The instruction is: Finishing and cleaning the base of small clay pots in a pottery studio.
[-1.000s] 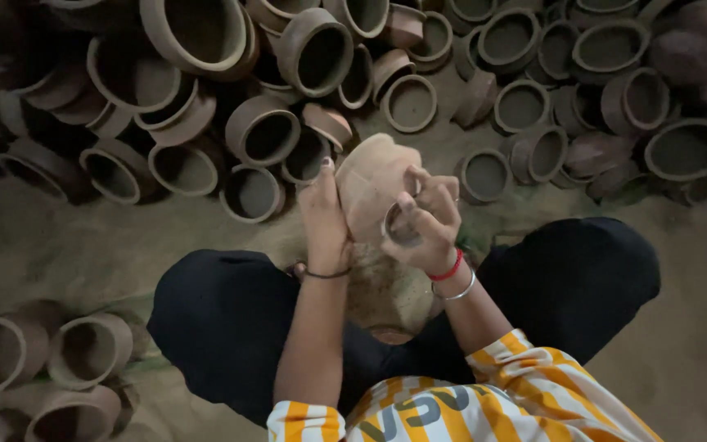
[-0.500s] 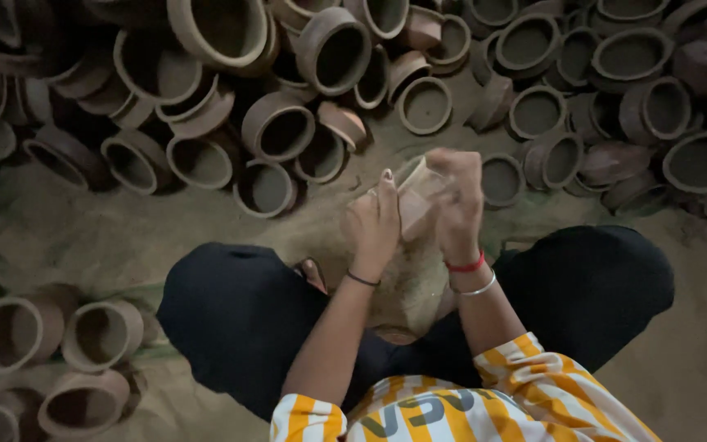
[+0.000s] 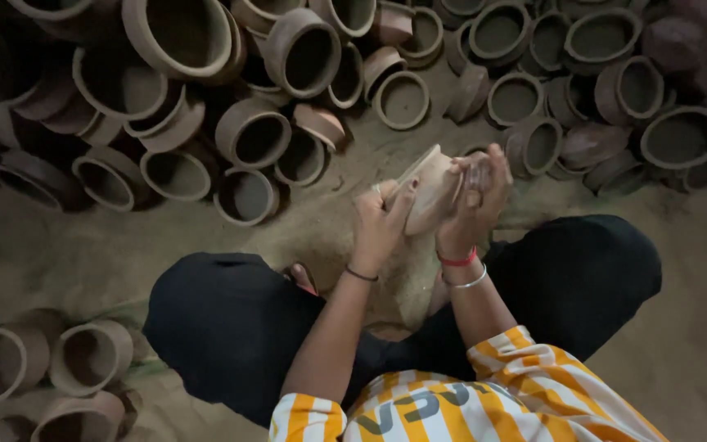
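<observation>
Seated cross-legged on the sandy floor (image 3: 59, 245), the person holds a small clay pot (image 3: 431, 187) tilted over the lap. The left hand (image 3: 380, 223) grips its near side to steady it, while the right hand (image 3: 478, 195) curls around the rim. Stacked clay pots (image 3: 288, 90) crowd the far side, with more pots (image 3: 51, 360) near left.

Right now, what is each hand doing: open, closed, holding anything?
Left hand: closed on the near side of the clay pot.
Right hand: closed on the same pot's far side.
</observation>
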